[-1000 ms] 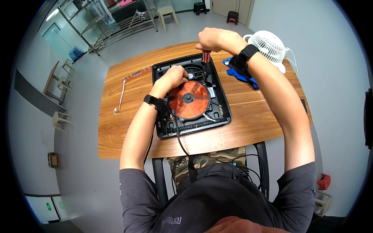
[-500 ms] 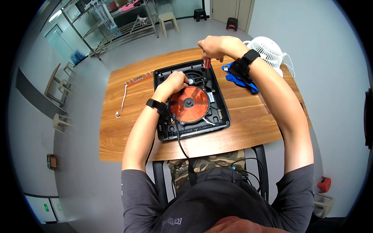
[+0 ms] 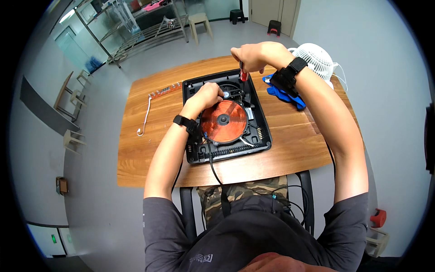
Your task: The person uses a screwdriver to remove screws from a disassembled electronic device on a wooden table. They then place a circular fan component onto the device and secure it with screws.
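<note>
Things on my wooden table [image 3: 290,149]: one open black cooker [image 3: 225,115] with one orange coil [image 3: 224,121] in the middle of the frame, one blue cloth [image 3: 282,94] to its right, one thin strip [image 3: 164,90] upper left. Since a second ago my hands have barely moved. My right hand [image 3: 256,55] is closed around one red screwdriver [image 3: 243,73] at the cooker's top edge. My left hand [image 3: 207,94] is curled, resting inside the cooker above the coil.

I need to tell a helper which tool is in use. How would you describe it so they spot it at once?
On the wooden table lies an opened black induction cooker with a copper coil. At its far edge, the right hand holds a red-handled screwdriver upright, the only red tool there.
</note>
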Available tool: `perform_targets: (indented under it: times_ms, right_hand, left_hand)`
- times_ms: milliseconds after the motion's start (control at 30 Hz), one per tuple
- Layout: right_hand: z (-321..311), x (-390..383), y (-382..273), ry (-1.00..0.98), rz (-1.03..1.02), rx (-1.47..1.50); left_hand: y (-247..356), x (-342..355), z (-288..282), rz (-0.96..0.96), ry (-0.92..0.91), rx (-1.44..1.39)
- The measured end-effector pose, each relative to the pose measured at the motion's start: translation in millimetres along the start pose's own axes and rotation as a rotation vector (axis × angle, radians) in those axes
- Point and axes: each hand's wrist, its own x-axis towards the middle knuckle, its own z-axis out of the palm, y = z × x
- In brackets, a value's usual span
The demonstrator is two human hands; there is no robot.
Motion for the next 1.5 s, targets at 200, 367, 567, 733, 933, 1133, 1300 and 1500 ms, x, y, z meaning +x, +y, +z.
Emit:
perform_targets:
  times_ms: [200,367,567,733,933,1133,1300,1500]
  right_hand:
    - [3.8,8.6,-1.7,-0.034,-0.037,0.132]
    - [0.0,7.7,-11.3,0.048,0.049,0.002]
    - [-6.5,-6.6,-6.1,0.007,0.048,0.016]
    - [-1.2,-1.0,0.6,0.02,-0.034,0.095]
    - [-0.5,20.6,-10.1,-0.021,-0.064,0.102]
    - [4.9,29.8,2.6,-0.009,-0.064,0.112]
    - [7.7,19.8,2.5,0.083,-0.062,0.088]
    - [18.6,33.5,10.4,0.182,-0.123,0.025]
  left_hand:
    - [7.5,-1.2,-5.1,-0.036,-0.016,0.001]
    - [-2.1,1.0,3.2,0.001,0.005,-0.024]
    - [-10.1,1.2,8.9,0.013,0.025,-0.012]
    - [-6.9,5.1,6.2,0.006,0.007,-0.003]
    - [-15.9,-3.3,4.1,0.073,0.021,-0.011]
    - [-22.2,-35.5,-45.2,0.046,0.056,-0.074]
    - [-85.4,-114.0,-91.3,-0.111,0.135,0.064]
    - [-105.4,-218.8,-80.2,-0.488,-0.013,0.004]
